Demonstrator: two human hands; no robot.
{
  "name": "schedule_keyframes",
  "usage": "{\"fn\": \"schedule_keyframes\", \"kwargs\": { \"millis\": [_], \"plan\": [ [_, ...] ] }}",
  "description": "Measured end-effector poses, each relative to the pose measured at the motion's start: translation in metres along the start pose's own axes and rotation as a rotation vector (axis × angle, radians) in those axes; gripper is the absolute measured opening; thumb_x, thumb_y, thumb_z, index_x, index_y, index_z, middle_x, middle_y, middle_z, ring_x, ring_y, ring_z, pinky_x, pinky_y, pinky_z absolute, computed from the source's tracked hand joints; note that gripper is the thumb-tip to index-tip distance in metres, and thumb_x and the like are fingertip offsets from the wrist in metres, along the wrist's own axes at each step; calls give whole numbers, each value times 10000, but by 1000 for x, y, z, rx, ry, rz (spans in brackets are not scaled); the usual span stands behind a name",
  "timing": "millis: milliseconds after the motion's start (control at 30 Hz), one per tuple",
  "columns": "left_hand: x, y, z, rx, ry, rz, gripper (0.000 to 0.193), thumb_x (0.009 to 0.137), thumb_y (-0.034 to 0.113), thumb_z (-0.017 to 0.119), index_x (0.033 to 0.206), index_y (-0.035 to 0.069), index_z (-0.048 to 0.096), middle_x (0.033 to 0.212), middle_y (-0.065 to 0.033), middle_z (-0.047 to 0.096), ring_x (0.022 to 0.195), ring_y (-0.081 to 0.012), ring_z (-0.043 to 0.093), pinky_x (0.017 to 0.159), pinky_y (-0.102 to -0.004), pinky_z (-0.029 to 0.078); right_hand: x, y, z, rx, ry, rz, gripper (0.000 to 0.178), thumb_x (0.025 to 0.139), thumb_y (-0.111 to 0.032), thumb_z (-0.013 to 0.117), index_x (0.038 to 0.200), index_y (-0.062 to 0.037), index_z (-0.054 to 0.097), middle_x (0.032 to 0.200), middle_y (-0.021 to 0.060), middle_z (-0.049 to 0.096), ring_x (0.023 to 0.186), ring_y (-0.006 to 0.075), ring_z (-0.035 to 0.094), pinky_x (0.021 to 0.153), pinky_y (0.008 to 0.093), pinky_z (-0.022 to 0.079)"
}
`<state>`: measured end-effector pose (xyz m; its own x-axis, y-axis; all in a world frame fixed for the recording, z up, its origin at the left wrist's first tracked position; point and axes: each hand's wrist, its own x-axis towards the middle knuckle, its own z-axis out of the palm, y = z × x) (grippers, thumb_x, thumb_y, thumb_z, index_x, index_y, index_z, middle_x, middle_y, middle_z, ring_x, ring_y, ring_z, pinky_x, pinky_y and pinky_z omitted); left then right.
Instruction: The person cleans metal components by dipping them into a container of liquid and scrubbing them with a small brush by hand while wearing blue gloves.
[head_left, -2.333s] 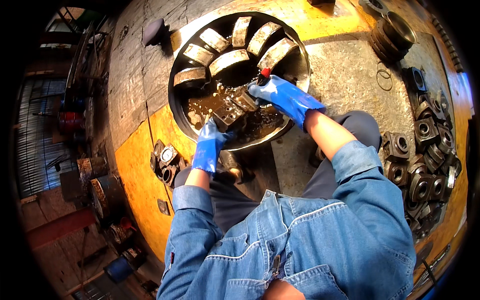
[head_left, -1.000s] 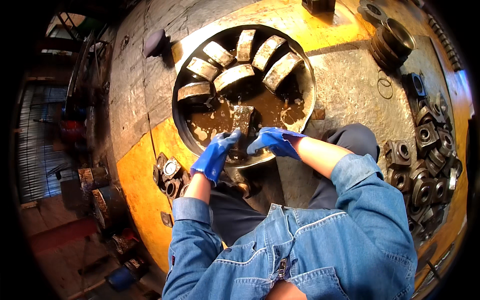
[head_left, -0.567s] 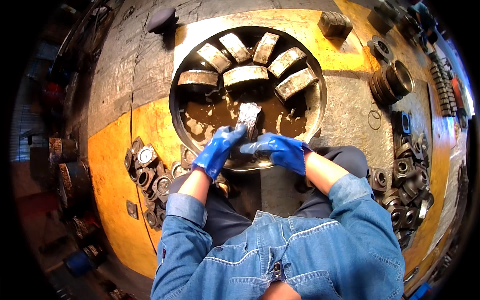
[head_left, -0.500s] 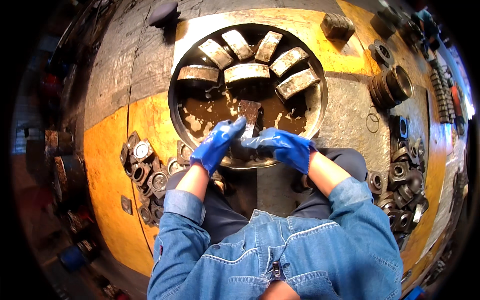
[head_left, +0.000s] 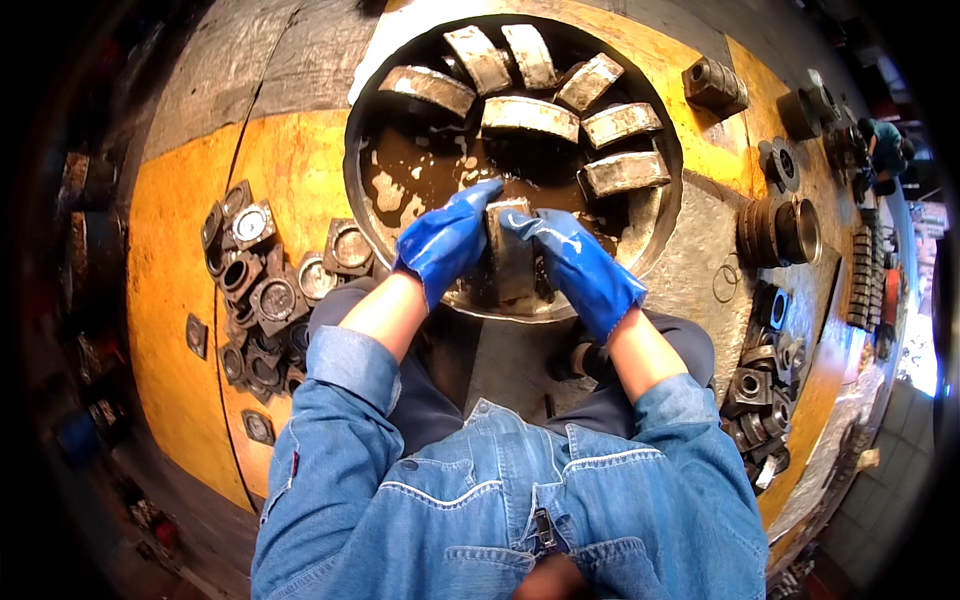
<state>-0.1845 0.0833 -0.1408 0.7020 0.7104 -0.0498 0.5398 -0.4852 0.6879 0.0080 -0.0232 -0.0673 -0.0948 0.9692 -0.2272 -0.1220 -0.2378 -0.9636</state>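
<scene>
A wide round metal basin [head_left: 648, 224] of murky brown liquid stands in front of me. Over its near part, a dark, wet metal block [head_left: 514, 262] is held lengthwise between my blue-gloved hands. My left hand [head_left: 445, 236] closes on the block's left side, thumb near its far end. From the right, my right hand [head_left: 583, 262] grips it, with fingers bent over the upper face. The block's underside is hidden. Beyond it, several curved metal blocks, one of them a middle block [head_left: 529, 118], sit in an arc along the basin's far side.
Square metal parts with round openings [head_left: 274, 299] lie piled on the left, and more metal fittings [head_left: 752, 386] on the right. Ribbed cylinders [head_left: 765, 232] and thin rings [head_left: 726, 284] rest right of the basin. A person in green [head_left: 884, 150] is at the far right.
My right hand has moved from the block's near end to its right side, fingers now over the top. The block has turned slightly between my hands. The whole view has shifted.
</scene>
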Motion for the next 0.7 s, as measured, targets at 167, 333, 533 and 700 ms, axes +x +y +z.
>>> {"fn": "schedule_keyframes", "kwargs": {
  "millis": [167,333,533,700],
  "plan": [
    [1,14,-3,-48,90,177,580,999,75,721,1542,34,519,1486,-221,624,1351,-319,640,1122,-389,532,2,-9,-3,-178,262,264,545,943,-483,795,1058,50,786,864,63,735,794,115,617,716,292,488],
    [-7,25,-10,-407,-79,121,632,962,-97,596,1569,32,481,1538,-206,576,1398,-292,602,1150,-368,513,-16,-32,9,-499,324,179,636,876,-624,798,812,4,722,679,22,550,680,126,508,616,327,397],
    [-21,27,1,-531,-109,113,560,1056,-29,520,1604,51,440,1514,-163,600,1383,-212,601,1097,-329,525,-44,-51,30,-593,302,108,586,928,-573,766,791,-5,714,683,-4,511,667,115,451,595,334,351],
    [-50,47,-21,-260,-36,179,566,1068,57,515,1624,82,413,1601,-151,537,1479,-258,523,1222,-361,442,-61,-62,45,-608,211,76,505,990,-495,726,801,-28,706,710,-35,511,694,86,441,611,323,341]
  ]
}}
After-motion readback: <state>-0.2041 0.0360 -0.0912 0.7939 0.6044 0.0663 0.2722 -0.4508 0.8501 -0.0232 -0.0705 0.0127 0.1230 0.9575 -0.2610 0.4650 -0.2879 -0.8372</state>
